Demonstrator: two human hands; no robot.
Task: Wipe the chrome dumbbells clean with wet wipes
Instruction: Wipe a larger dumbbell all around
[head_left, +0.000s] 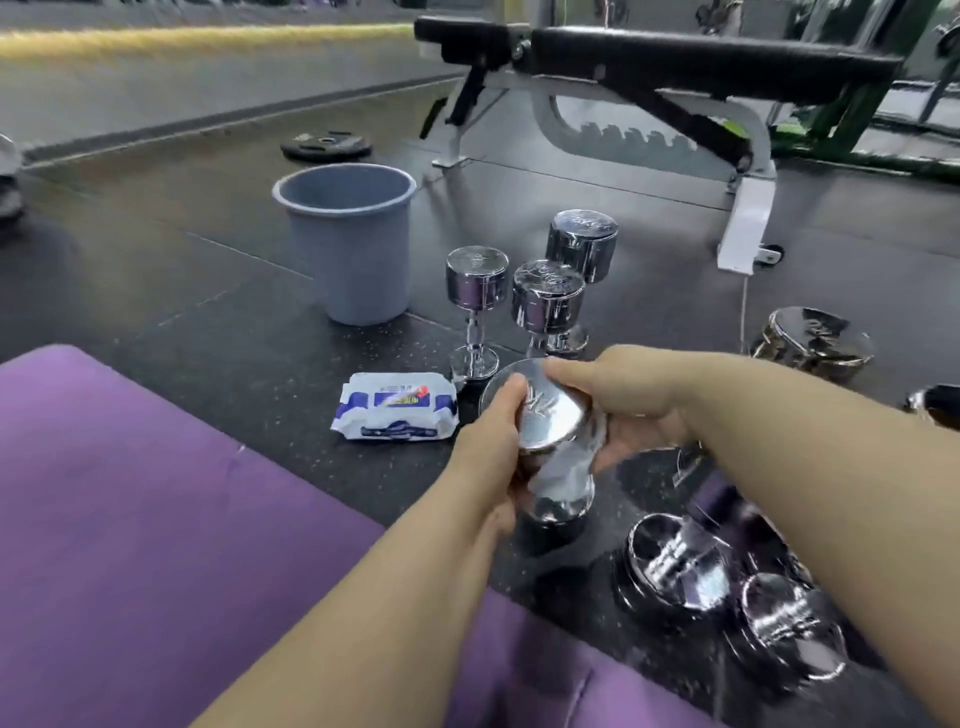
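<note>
Mat (156, 519), purple, nearest, left of the left hand (488, 457). Blurred lying dumbbells (691, 566) on the floor under the right forearm. Left hand grips the held dumbbell (545, 410) from its left side, thumb on the top face; right hand (628, 395) clasps its upper head from the right. Just left of the left hand: wipes pack (397, 408). Beyond the hands, three upright dumbbells (548, 301); grey bucket (353, 244) farther left; bench (675, 67) farthest.

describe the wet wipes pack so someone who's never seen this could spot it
Find the grey-blue bucket, then come toward the purple mat. The wet wipes pack lies flat between them, just left of the dumbbell that the left hand and right hand hold. It is the only soft white-and-blue packet among chrome weights.
</note>
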